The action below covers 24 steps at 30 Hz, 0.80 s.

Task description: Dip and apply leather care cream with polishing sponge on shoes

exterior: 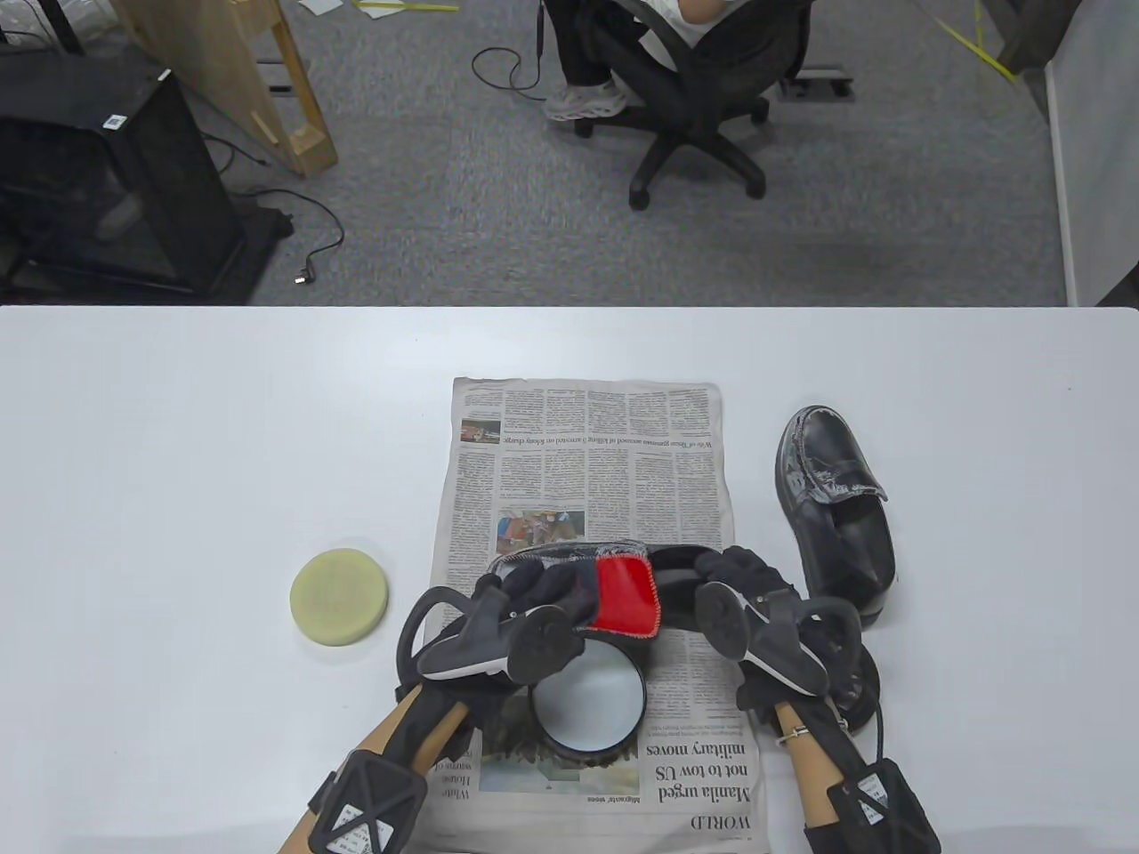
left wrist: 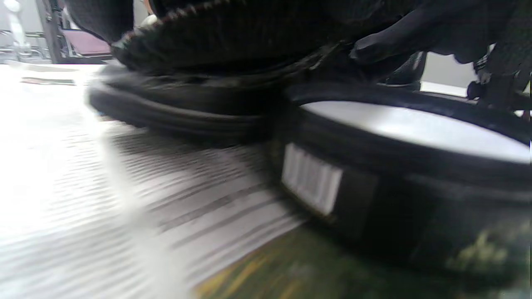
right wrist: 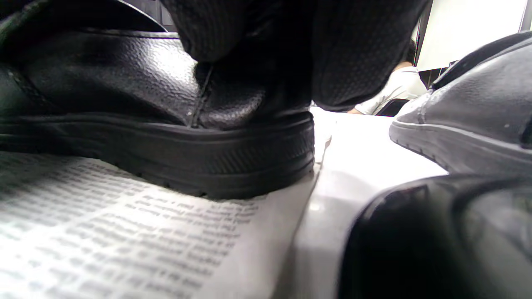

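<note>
A round yellow sponge [exterior: 341, 596] lies alone on the white table [exterior: 178, 427], at about nine o'clock from the hands and well apart from them. Just right of it, the gloved left hand [exterior: 534, 605] reaches over the newspaper [exterior: 587, 445] and rests on the toe end of a black shoe [exterior: 663, 578] lying crosswise on the sheet; a red and grey cloth [exterior: 623, 592] is under its fingers, draped over the shoe. How tightly those fingers close cannot be told from the pictures.

At six o'clock from the shoe, touching or just beside its sole, stands an open black tin of cream [exterior: 588, 703], its pale contents showing; the left wrist view shows the tin [left wrist: 399, 174] close up, with a white label on its wall.

The right hand [exterior: 756, 592] grips the heel end of the same shoe, fingers wrapped down over the back, as the right wrist view shows at the heel [right wrist: 232, 137]. Just right of that hand lies the tin's black lid [exterior: 859, 685].

At two o'clock, off the newspaper, a second black shoe [exterior: 836, 498] stands upright on the bare table.
</note>
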### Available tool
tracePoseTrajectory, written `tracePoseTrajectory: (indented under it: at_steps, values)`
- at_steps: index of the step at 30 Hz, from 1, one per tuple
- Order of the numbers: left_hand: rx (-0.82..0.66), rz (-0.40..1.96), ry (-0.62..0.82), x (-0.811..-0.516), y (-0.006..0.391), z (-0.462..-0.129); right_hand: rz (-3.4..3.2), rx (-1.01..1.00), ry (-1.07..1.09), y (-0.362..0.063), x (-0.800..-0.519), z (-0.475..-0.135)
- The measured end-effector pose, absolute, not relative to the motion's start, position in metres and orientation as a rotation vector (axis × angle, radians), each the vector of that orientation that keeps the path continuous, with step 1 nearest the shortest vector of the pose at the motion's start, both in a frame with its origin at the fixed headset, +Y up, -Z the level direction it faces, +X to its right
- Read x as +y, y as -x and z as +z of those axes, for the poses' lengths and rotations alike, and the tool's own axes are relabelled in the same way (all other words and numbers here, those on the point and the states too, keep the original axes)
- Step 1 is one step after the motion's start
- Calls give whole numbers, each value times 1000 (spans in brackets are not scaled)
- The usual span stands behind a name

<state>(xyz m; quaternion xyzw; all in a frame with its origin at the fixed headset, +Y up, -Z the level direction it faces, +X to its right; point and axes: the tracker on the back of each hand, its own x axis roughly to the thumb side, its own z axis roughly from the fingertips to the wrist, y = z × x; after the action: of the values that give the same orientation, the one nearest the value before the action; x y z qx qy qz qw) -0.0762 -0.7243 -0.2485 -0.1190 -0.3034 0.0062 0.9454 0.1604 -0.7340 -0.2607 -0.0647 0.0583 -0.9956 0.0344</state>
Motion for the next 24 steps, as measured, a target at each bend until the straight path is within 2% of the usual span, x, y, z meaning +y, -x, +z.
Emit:
tracePoseTrajectory:
  at_steps: [4, 7, 14, 19, 24]
  values:
    - [-581, 78, 246, -720, 53, -264, -3067, 171, 201, -161, -734, -261]
    - [-531, 30, 258, -722, 46, -275, -3056, 182, 196, -160, -734, -261]
    - [-357, -132, 279, -731, 74, -286, -3019, 211, 180, -158, -734, -260]
    - [-290, -337, 205, -735, 101, -269, -3025, 208, 175, -158, -734, -260]
    - [-332, -360, 173, -732, 109, -249, -3006, 214, 170, -155, -735, -259]
